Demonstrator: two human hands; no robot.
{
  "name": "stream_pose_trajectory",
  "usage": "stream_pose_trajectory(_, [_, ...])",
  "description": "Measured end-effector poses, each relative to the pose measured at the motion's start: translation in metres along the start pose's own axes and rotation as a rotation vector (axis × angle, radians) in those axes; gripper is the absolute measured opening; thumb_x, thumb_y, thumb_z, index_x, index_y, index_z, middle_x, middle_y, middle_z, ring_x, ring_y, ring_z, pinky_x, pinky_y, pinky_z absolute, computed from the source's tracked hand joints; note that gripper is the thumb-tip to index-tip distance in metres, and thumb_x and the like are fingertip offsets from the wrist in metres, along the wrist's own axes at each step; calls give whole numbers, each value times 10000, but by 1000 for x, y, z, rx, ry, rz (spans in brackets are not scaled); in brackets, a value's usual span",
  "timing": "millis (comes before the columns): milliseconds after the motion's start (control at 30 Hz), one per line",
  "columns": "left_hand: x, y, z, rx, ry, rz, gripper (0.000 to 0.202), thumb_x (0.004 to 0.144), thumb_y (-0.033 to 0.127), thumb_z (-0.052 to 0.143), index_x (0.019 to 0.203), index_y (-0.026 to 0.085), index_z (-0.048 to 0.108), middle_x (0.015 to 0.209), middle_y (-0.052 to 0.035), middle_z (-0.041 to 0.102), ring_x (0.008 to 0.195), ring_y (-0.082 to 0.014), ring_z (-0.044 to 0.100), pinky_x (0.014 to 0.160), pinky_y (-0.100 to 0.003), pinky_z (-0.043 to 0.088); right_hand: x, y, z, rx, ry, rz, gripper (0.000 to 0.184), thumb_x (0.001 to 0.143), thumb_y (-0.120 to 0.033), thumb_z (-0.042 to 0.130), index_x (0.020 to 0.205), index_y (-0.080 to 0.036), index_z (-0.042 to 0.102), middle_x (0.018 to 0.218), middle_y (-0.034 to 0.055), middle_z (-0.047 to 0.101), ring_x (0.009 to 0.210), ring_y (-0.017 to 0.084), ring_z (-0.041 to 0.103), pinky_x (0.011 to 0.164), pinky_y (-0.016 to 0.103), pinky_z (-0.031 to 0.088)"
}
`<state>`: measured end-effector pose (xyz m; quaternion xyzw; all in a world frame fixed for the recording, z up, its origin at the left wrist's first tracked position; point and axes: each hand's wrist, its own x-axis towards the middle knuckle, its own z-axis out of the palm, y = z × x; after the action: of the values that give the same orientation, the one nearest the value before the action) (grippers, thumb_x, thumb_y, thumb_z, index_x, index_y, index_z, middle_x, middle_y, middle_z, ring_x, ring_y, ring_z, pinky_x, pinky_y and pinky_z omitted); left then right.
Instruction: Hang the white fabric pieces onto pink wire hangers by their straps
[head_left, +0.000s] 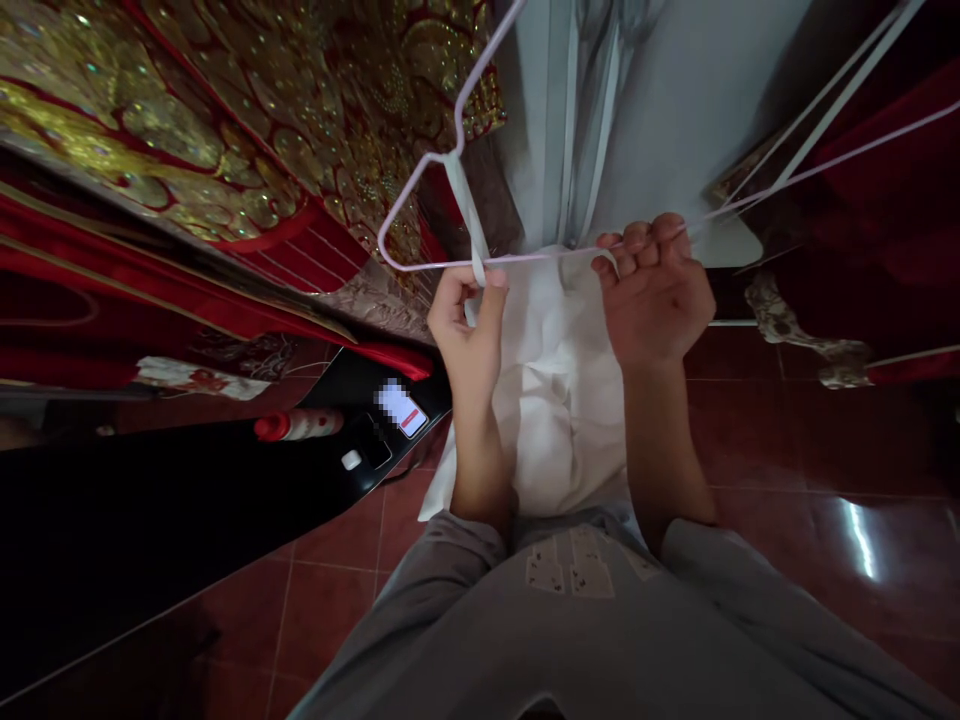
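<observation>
Hanging garments (pixel 247 150): red with glittering gold, filling the upper left.
Black table (pixel 187 510): below the garments; bottle (pixel 304 424) with a red cap on it, standing or lying, I cannot tell.
Table's right end: small white case (pixel 351 460), then dark phone (pixel 379 452), then lit phone (pixel 411 420), close together near the edge.
Pink hanger (pixel 389 222): in front of the gold cloth, hook running out past the top, long bar stretching rightward just beyond the fingertips.
White strap (pixel 465 205): slanting from the hook's base down across the bar.
Left hand (pixel 472 325): thumb and fingers pinching the strap's lower end, right at the bar.
White cloth (pixel 555 400): below the bar, in loose folds between the forearms.
Right hand (pixel 660 300): palm facing up, fingers loosely bent along the pink bar; whether they grip it, I cannot tell.
Red cloth (pixel 892 210): far right, dim, above the tiled floor (pixel 780 440).
</observation>
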<state>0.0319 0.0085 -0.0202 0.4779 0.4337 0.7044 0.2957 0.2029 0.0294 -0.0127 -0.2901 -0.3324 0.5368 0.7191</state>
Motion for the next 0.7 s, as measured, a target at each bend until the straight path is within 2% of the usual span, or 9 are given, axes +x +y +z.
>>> stream_pose_trajectory(67, [2,19,-8,-51,-102,-72,349,1008,472,836,792,227,713,778,-11,670,748,-179,600,782,-330,494,1,-1,4,19,11,-19,240,809,-429,751,851,-302,551,859,0,554,957,189,699,796,338,595])
stream_pose_trajectory(133, [7,36,-14,-96,-110,-71,330,1021,444,821,780,239,730,768,-18,674,744,-188,598,773,-343,494,2,1,8,48,18,-40,234,804,-399,770,847,-299,563,836,-12,561,919,168,697,768,305,587])
stream_pose_trajectory(267, [29,63,-21,-190,-48,-52,160,976,302,829,825,284,779,790,-19,699,784,-213,646,783,-373,519,7,4,4,69,31,-53,244,803,-374,785,841,-286,561,810,-22,587,883,152,703,741,272,583])
stream_pose_trajectory(367, [52,74,-28,-423,95,-181,293,1132,174,541,934,252,743,846,-1,727,832,-162,691,731,-294,520,13,3,-3,44,28,-69,269,804,-391,792,842,-279,550,807,-26,599,884,163,714,733,282,587])
stream_pose_trajectory(400, [59,74,-32,-485,157,-233,352,1180,168,430,997,240,722,898,5,749,882,-142,713,720,-266,514,14,2,-4,39,20,-75,275,803,-399,797,845,-279,554,810,-26,602,890,165,715,731,283,584])
stream_pose_trajectory(467, [67,67,-41,-489,262,-274,369,1225,210,328,1135,231,685,1081,1,794,1134,-142,744,748,-254,514,15,1,-7,35,9,-79,279,793,-406,813,854,-286,568,820,-24,605,906,172,712,729,289,580])
stream_pose_trajectory(567, [64,41,-50,-331,362,-251,304,1209,212,369,1224,238,671,1327,-14,789,1518,-225,597,899,-322,534,13,1,-8,25,-5,-56,305,787,-426,840,869,-303,573,844,-16,612,952,196,705,770,327,593])
stream_pose_trajectory(633, [55,24,-47,-293,379,-260,269,1176,200,429,1185,242,694,1288,-14,811,1467,-244,642,961,-351,541,11,3,-7,29,-17,-36,314,799,-438,842,881,-310,568,855,-14,617,981,204,700,809,345,598])
stream_pose_trajectory(700, [44,13,-35,-302,261,-288,249,1155,223,472,1164,224,721,1228,-35,833,1300,-241,732,972,-368,552,9,7,-4,41,-27,-17,298,803,-424,833,881,-313,568,861,-18,628,994,194,701,806,335,590])
